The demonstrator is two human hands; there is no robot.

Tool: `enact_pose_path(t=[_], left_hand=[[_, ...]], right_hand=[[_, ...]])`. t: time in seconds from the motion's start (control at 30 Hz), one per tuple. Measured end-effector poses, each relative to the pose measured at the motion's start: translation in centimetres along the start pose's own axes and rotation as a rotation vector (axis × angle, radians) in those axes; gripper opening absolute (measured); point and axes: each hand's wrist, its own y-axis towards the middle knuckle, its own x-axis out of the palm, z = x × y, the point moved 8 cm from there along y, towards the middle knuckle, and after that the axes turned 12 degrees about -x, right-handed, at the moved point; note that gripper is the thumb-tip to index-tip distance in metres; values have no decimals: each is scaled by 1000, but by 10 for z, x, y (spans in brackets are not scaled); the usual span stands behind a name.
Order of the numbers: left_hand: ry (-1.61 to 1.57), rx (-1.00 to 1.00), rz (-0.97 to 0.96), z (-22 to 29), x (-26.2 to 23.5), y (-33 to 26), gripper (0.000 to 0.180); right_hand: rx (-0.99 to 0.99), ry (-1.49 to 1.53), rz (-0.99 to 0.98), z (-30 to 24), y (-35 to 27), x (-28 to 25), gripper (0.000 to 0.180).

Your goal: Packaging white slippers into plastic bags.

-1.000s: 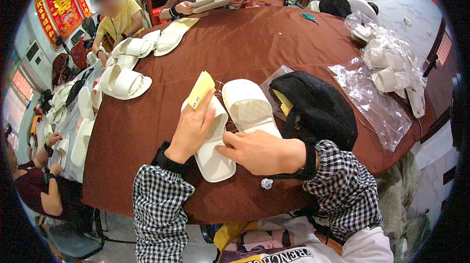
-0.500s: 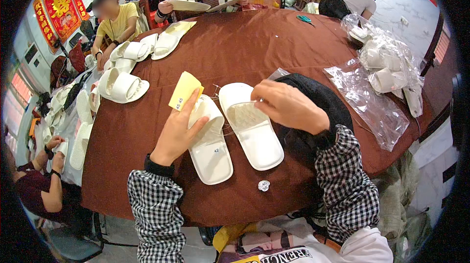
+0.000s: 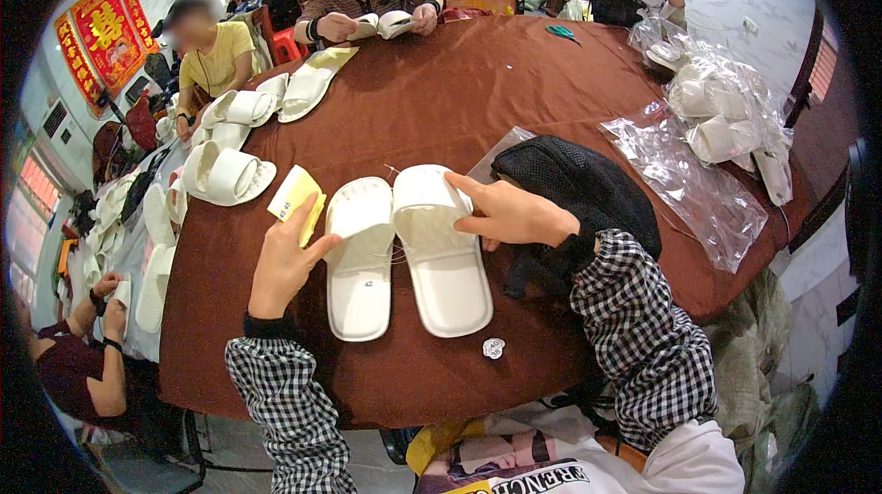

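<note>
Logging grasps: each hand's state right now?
Left hand: holding yellow paper label sheet, thumb at left white open-toed slipper.
Right hand: open, touching right white open-toed slipper.

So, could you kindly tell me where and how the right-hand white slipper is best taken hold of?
I'd take the right-hand slipper by the right edge of its strap, coming from the right, where the right hand is: the strap arches above the sole, while the left side lies close beside the other slipper.
</note>
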Motion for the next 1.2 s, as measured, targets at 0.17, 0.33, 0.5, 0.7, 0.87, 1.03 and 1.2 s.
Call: enact_pose_path(t=[0.17, 0.33, 0.5, 0.7, 0.87, 1.03, 1.2], left_hand=[[99, 14, 199, -13, -12, -2, 58], [219, 106, 305, 3, -10, -12, 65], [336, 53, 265, 49, 12, -44, 77], [415, 123, -78, 85, 81, -87, 93], [517, 105, -125, 66, 93, -84, 75], [583, 72, 54, -17, 59, -86, 66], [591, 168, 236, -1, -19, -92, 53]], right_hand=[[7, 418, -61, -10, 3, 30, 74], [-161, 521, -209, -40, -2, 35, 74], [-580, 179, 215, -107, -49, -42, 53], [-120, 23, 386, -54, -140, -149, 40], [474, -15, 775, 109, -282, -268, 41], [797, 99, 1005, 260, -376, -291, 42], [904, 55, 977, 330, -384, -280, 53]])
